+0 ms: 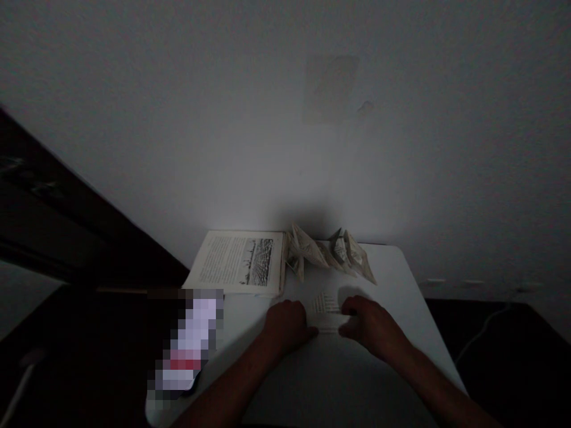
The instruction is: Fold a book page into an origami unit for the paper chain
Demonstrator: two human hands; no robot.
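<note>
A small printed sheet of paper (pixel 327 310) lies on the white table (pixel 401 297) between my two hands. My left hand (pixel 288 326) rests on the sheet's left edge with its fingers curled and pressed down on it. At the sheet's right edge my right hand (pixel 372 326) does the same, fingers bent onto the paper. Both forearms reach in from the bottom of the view. The room is dim and the fingertips are hard to make out.
An open book (pixel 238 261) with text and a picture lies at the table's far left. Several folded paper figures (pixel 330 252) stand at the back edge by the wall. A lit phone screen (pixel 190 345) sits at the left front. A white cable (pixel 484 324) runs along the floor on the right.
</note>
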